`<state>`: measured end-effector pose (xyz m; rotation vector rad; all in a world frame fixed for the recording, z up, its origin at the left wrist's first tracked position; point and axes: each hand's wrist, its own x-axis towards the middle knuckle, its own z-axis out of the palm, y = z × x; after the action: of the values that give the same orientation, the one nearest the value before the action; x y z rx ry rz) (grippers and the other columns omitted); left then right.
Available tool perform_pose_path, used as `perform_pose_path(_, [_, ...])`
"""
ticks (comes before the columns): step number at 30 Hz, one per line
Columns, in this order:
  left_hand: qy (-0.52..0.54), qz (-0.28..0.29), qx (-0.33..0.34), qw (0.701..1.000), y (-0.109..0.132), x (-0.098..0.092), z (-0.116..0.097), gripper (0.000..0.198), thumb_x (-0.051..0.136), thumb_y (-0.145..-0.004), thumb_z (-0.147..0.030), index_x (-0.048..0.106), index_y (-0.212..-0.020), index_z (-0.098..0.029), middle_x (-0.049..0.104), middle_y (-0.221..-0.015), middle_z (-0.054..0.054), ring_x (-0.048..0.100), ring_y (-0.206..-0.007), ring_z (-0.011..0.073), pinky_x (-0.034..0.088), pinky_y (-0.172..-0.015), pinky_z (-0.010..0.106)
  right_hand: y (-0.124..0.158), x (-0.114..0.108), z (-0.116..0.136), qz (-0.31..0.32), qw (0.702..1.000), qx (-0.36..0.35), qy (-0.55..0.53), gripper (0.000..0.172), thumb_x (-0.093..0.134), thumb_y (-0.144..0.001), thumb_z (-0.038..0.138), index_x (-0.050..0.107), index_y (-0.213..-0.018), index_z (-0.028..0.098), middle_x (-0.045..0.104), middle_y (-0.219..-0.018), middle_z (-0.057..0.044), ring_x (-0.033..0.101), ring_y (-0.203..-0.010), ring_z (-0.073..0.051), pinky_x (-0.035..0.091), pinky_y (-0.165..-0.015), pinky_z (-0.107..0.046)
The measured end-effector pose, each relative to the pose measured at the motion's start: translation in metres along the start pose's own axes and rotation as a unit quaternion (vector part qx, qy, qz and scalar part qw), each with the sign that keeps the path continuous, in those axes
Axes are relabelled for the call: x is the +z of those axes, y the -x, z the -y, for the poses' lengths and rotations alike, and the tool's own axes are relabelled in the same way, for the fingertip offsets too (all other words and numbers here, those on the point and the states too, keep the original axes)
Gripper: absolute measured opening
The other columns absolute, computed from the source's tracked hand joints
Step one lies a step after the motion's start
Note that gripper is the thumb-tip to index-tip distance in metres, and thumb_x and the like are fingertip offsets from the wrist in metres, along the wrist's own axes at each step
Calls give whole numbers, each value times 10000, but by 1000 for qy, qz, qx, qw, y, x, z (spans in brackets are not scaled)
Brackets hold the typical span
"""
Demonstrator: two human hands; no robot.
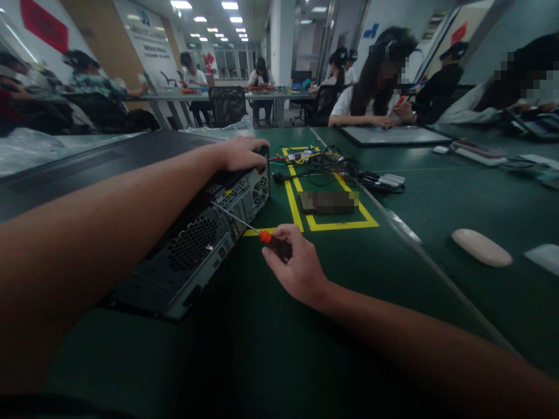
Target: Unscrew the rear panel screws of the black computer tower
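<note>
A black desktop computer case (144, 157) lies on its side on the green table, its rear panel with fan grilles and ports (205, 238) facing me. My left hand (242, 152) rests on the case's far top corner, fingers curled over the edge. My right hand (294, 262) grips a screwdriver (262, 234) with an orange and black handle. Its thin metal shaft points left and up, and the tip touches the rear panel near the expansion slots.
A yellow taped rectangle (332, 224) on the table holds a small flat object, with a tangle of cables (325, 160) behind it. A white mouse (480, 247) lies to the right. Several other people sit working at neighbouring tables. Clear plastic wrap (26, 148) lies at far left.
</note>
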<state>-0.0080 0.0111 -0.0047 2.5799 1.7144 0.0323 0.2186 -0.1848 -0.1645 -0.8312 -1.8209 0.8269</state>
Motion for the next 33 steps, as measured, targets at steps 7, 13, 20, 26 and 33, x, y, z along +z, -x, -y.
perform_pose_path(7, [3, -5, -4, 1000, 4, -2, -4, 990, 602, -883, -607, 590, -1822, -295, 717, -1713, 141, 588, -1648, 466, 459, -1394, 589, -2, -2, 0, 1, 1000, 7, 23, 136, 735, -1087, 291, 617, -1155, 285, 781, -1039, -28, 727, -868, -219, 579, -793, -361])
perform_pose_path(13, [-2, -6, 4, 1000, 2, -1, -2, 977, 591, -904, -592, 577, -1828, -277, 705, -1727, 143, 575, -1656, 464, 435, -1408, 579, -2, -2, -1, 0, 1000, 8, 28, 135, 744, -1094, 314, 637, -1171, 284, 784, -1042, -27, 706, -860, -215, 568, -805, -364])
perform_pose_path(20, [-8, -5, 4, 1000, 2, -1, -1, 983, 602, -904, -611, 570, -1834, -292, 701, -1736, 124, 580, -1653, 442, 465, -1388, 543, -2, -2, 0, -4, 1000, -8, 21, 127, 729, -1096, 335, 642, -1172, 282, 781, -1055, -28, 688, -848, -208, 561, -813, -368])
perform_pose_path(26, [-18, -3, 4, 1000, 3, -2, -2, 938, 588, -926, -625, 589, -1817, -335, 723, -1688, 108, 602, -1640, 415, 493, -1366, 524, -1, -4, 3, 2, 999, 4, 38, 142, 753, -1090, 357, 653, -1163, 286, 782, -1036, -22, 703, -864, -216, 563, -830, -366])
perform_pose_path(33, [-27, -4, -9, 1000, 3, -2, -3, 922, 580, -931, -625, 596, -1808, -338, 722, -1677, 101, 609, -1630, 428, 475, -1375, 528, -2, -5, 5, 0, 999, -10, 37, 131, 724, -1123, 402, 701, -1141, 274, 803, -1079, -49, 736, -943, -239, 586, -898, -399])
